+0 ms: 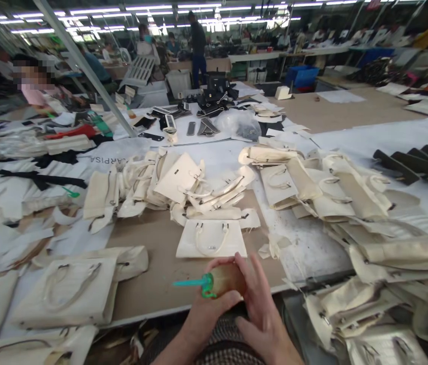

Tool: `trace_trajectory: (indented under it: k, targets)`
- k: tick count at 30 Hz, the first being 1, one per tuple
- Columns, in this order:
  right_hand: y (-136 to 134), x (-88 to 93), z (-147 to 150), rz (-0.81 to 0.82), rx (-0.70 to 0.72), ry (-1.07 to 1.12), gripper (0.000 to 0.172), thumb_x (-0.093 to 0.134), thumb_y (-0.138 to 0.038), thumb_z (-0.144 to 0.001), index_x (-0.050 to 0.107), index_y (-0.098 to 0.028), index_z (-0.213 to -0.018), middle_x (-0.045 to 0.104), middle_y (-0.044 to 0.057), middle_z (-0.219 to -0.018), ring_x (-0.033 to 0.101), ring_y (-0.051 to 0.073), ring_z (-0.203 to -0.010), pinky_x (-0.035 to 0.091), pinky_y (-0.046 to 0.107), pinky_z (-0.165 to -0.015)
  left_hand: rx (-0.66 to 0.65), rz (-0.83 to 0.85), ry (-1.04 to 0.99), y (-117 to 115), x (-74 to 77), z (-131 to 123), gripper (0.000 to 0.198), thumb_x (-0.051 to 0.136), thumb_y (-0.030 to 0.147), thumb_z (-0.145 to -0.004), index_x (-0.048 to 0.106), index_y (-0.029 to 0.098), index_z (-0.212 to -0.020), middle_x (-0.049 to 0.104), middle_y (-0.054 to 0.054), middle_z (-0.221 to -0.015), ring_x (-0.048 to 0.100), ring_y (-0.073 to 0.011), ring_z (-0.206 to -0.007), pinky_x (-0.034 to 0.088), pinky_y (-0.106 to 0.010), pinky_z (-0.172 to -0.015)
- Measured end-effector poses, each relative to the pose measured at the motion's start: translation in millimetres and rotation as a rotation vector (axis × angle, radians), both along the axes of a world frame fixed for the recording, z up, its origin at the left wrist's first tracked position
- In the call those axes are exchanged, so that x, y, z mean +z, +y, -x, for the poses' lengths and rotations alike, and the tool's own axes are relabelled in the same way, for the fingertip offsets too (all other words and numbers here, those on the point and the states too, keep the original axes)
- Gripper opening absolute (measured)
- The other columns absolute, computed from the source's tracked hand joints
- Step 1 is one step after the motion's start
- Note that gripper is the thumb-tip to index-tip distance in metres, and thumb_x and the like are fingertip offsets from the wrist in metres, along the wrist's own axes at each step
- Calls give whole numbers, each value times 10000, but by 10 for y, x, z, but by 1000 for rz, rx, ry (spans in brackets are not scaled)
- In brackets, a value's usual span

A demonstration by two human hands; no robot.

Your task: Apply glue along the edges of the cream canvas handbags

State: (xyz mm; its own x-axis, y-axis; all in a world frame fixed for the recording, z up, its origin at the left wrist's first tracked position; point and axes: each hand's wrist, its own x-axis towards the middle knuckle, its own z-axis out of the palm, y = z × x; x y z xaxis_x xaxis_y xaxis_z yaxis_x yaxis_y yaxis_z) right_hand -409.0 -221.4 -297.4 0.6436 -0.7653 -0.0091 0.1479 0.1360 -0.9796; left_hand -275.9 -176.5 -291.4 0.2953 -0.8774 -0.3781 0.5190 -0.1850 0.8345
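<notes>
My left hand (208,312) is closed around a squeeze bottle (223,281) of brownish liquid. The bottle lies on its side, its green cap and long thin nozzle (191,283) pointing left. At the bottle's base is my right hand (257,299), its fingers stretched out and apart, touching or nearly touching the bottom end. Just beyond both hands a cream handbag panel with a looped handle (209,238) lies on the brown board (153,281). Behind it more cream handbag pieces (217,195) are heaped.
To the left lies a cream handbag (65,291) with two handles. Stacks of cream bag parts (384,253) crowd the right side. Black pieces (214,96) and a clear plastic bag (236,121) are farther back. A slanted metal pole (84,66) rises at left. Co-workers are in the background.
</notes>
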Motion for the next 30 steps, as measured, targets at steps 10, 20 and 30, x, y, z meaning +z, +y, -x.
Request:
trace_trajectory:
  k: [10, 20, 30]
  targets:
    - [-49, 150, 214, -354, -23, -372, 868, 642, -213, -854, 200, -348, -1589, 413, 91, -1582, 324, 285, -1474, 248, 579, -1201, -5, -17, 22, -14, 248, -36, 598, 860, 262, -604, 626, 267, -1155, 682, -52, -1253, 623, -303, -1187, 527, -400, -994]
    - [-481, -393, 533, 221, -272, 561, 505, 220, -448, -1080, 366, -291, -1537, 526, 86, -1502, 507, 259, -1364, 437, 498, -1124, -38, -18, 23, -8, 196, -105, 659, 905, 271, -523, 647, 265, -1129, 634, -74, -1332, 613, -329, -1182, 515, -424, -1004]
    - [-1557, -1463, 1045, 764, -326, 1107, 614, 314, -230, -998, 211, -32, -1570, 378, 284, -1554, 270, 414, -1482, 316, 670, -1117, 42, -116, -4, -1, 110, -165, 659, 911, 264, -520, 674, 266, -1136, 661, -94, -1329, 590, -371, -1257, 468, -482, -1096]
